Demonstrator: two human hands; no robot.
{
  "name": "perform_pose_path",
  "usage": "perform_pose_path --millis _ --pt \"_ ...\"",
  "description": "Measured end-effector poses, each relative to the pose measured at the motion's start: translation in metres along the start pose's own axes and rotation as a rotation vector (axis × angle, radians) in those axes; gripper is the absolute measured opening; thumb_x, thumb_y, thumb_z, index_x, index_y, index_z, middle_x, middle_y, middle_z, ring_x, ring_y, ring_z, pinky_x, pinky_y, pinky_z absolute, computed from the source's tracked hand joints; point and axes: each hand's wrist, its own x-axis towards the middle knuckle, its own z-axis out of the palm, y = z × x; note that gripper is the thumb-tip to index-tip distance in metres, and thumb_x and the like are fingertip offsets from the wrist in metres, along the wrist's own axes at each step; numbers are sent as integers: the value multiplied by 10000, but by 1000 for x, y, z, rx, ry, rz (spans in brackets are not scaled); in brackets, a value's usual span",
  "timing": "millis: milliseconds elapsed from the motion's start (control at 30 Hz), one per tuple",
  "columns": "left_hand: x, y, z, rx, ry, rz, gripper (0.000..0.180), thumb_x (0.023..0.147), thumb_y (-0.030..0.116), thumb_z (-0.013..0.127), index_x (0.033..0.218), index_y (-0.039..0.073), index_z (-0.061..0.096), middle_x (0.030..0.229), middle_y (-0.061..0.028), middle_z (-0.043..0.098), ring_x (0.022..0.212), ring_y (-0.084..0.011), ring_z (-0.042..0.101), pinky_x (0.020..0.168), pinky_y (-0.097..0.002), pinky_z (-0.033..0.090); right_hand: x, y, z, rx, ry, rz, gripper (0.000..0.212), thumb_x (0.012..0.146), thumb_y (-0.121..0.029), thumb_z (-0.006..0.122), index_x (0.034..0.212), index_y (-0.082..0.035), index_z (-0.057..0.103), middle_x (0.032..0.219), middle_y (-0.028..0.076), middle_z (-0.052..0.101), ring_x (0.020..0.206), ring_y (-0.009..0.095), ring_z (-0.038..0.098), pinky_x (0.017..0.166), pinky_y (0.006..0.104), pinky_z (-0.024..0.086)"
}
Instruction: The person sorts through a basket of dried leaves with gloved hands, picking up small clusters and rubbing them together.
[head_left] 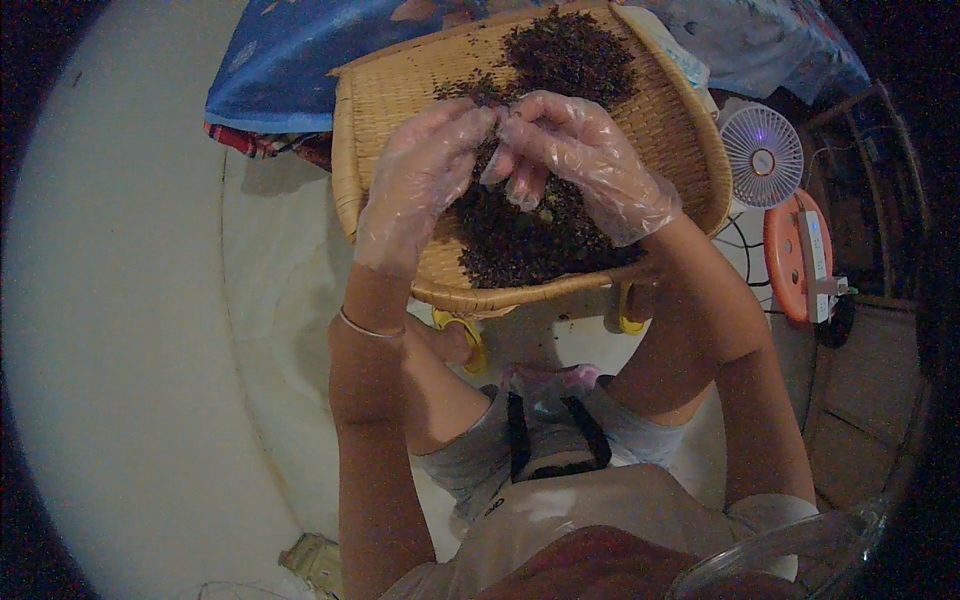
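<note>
My left hand [425, 165] and my right hand [585, 155] both wear thin clear plastic gloves. Their fingertips meet above a woven bamboo tray [385, 95], pinched together. Whatever sits between them is too small to make out. Beneath the hands lies a pile of dark, crumbly dried bits [540, 240], like dried leaves, spread toward the tray's near edge. A second dark heap [570, 60] rests at the far side of the tray. Part of the near pile is hidden by my fingers and wrists.
A small white fan [762, 155] stands right of the tray, by an orange stool [785, 255] bearing a white power strip [817, 255]. Blue patterned cloth [290, 60] hangs at the far left. Below the tray are my knees and yellow slippers [462, 340]; a greenish object [315, 565] lies on the floor.
</note>
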Motion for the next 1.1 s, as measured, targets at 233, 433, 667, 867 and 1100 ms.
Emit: perform_pose_path --millis 233,433,667,867,1100 --pt "1 -4 -8 -82 -62 -7 227 863 227 640 994 46 599 658 86 446 510 6 354 431 -158 235 6 -11 2 -107 232 -73 308 909 -223 594 1138 -29 522 914 79 641 742 129 616 605 252 521" --pt "1 -6 -7 4 -29 -39 253 859 233 643 1018 42 595 663 86 446 517 8 363 439 -153 243 1 -15 3 -245 173 -123 316 905 -216 594 1149 -19 554 915 81 642 751 149 634 595 263 531" --pt "4 -8 -11 -40 -69 -25 278 865 232 640 1051 31 593 664 86 449 517 4 369 437 -157 243 4 -21 -7 148 146 43 327 895 -239 609 1111 4 568 905 81 647 730 153 639 595 271 531" --pt "3 -7 -9 -6 -68 -17 285 866 233 642 1054 26 585 654 86 444 503 6 361 427 -160 237 1 -17 -3 -32 116 -52 323 877 -247 627 1083 -5 572 893 86 653 712 155 632 581 275 526" --pt "1 -5 -9 -44 -49 -24 293 858 230 654 1057 27 585 709 62 513 528 2 395 438 -159 266 1 -22 0 -72 80 138 255 866 -273 631 951 -34 613 844 56 639 692 122 608 570 244 492"
